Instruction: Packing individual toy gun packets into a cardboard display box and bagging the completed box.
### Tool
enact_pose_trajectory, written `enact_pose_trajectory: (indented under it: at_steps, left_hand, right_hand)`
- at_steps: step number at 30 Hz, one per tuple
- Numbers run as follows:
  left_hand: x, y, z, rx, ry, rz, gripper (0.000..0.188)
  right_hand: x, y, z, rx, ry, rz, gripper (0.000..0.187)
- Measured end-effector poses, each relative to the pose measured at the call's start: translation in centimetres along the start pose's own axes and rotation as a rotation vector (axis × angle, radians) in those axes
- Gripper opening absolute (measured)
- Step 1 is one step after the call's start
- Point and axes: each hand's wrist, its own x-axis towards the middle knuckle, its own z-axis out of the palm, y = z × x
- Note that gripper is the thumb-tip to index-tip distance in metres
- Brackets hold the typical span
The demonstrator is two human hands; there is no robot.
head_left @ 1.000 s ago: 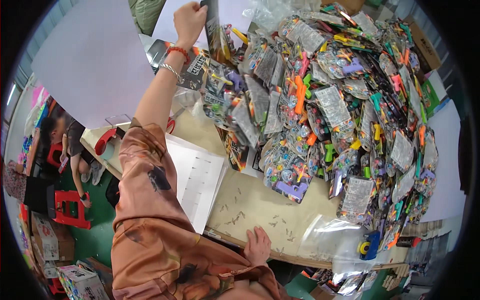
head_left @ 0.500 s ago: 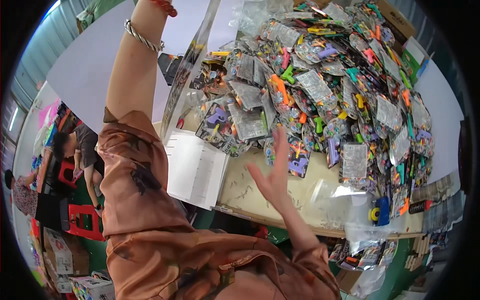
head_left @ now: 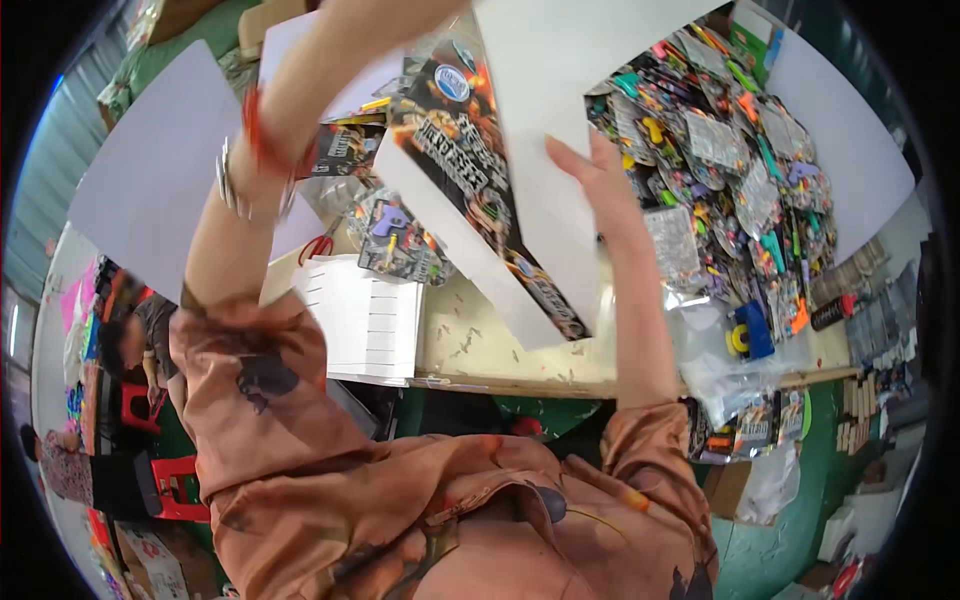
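Observation:
A large white cardboard box with black, colourfully printed side panels is held up at a slant over the table. My right hand is at its right edge, thumb on the white face and the other fingers partly hidden at the edge. My left hand reaches up to the top of the picture beside the box; its fingers are cut off and blurred. Behind and left of the box, carded toys with a purple toy gun lie on the table. To the right is a big heap of similar carded toys.
White papers lie at the table's left front, near red-handled scissors. A blue tape dispenser and clear plastic bags stand front right. Below is an open carton of packs. Two people are at the far left, by red stools.
The white box has come into view above the table, covering part of the toy heap. My right hand has moved up and right onto it. My left arm has swung to the right.

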Motion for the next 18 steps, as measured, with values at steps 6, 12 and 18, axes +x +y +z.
enact_pose_trajectory:
  at_steps: [6,12,18]
  left_hand:
    - [-11.9,2.9,8.8,0.072,-0.516,0.246,0.042]
    - [-14.9,4.5,8.1,0.054,-0.936,0.229,0.042]
    - [-16.5,11.2,6.4,-0.199,-1.164,0.292,0.028]
  right_hand:
    - [-4.4,-2.5,-4.2,-0.129,-0.148,0.164,0.031]
    - [-3.3,-1.4,-4.1,-0.513,-0.279,0.126,0.037]
    - [-0.6,-0.6,-9.2,-0.67,-0.176,0.068,0.044]
